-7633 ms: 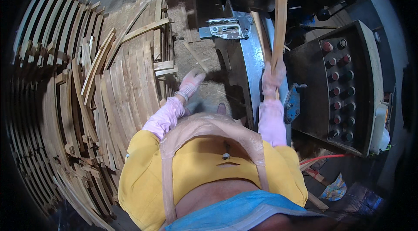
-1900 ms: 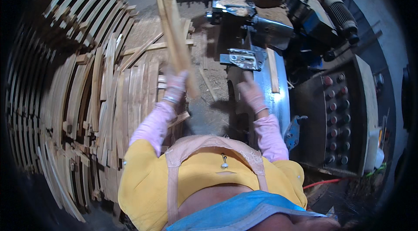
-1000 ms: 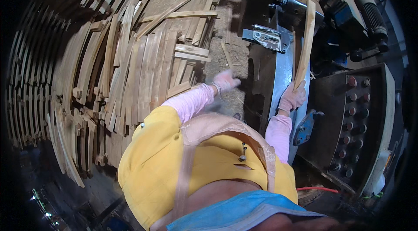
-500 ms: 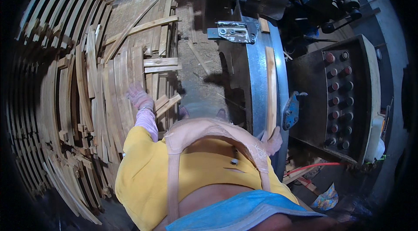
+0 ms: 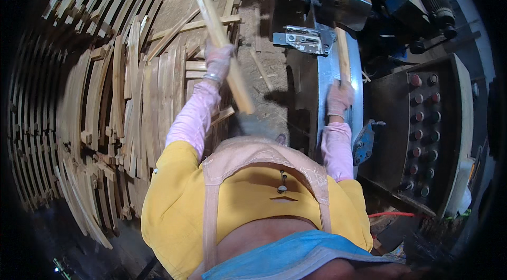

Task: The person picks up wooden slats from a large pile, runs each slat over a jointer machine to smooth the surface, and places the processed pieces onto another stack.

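Observation:
My left hand (image 5: 219, 62), in a pale glove, is closed round a wooden strip (image 5: 210, 15), lifted above the pile at my left. That strip is tilted, its near end blurred and angled toward my right; it may be more than one piece. My right hand (image 5: 339, 96), also gloved, is closed at the near end of another wooden strip (image 5: 343, 55). This one lies lengthwise on the shiny metal machine table (image 5: 328, 71), its far end close to a metal guard. The right fingers are partly hidden.
Stacked wooden strips (image 5: 153, 90) fill the left side. A metal bracket (image 5: 303, 40) juts from the table's left edge. At the right stand a control panel with several buttons (image 5: 422, 127) and a blue metal fitting (image 5: 364, 143). Offcuts and sawdust (image 5: 261, 69) cover the floor between.
My left hand has come up off the pile with a wooden strip in it. My right hand has moved away from me along the table, and its strip has slid toward the guard.

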Tool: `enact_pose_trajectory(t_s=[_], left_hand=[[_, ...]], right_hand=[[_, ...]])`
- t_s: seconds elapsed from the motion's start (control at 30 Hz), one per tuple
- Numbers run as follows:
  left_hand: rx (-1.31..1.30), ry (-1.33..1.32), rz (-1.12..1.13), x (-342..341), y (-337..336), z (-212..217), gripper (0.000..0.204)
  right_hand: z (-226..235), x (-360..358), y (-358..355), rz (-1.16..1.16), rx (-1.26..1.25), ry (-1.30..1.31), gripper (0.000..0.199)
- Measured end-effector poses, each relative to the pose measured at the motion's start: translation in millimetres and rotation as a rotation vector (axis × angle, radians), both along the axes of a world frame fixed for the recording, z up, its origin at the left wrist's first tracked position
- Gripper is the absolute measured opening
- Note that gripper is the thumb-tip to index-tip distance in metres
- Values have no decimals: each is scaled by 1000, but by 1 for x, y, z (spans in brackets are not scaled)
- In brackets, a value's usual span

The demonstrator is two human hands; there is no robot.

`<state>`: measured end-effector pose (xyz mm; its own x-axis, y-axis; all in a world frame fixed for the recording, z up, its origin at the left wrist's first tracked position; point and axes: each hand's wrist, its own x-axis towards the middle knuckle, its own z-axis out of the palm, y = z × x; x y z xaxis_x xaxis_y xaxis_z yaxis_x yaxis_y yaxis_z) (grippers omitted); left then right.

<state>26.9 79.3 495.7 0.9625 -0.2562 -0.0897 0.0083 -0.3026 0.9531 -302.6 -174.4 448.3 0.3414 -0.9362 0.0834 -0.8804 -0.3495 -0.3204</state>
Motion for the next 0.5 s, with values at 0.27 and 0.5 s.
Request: enact_pose_trajectory(t_s=[0.27, 0.5], left_hand=[[-517, 100, -547, -136, -125, 11, 67], [207, 72, -864, -153, -46, -45, 72]], right_hand=[[70, -18, 157, 287, 469, -580, 83], [27, -221, 216, -162, 107, 37, 77]])
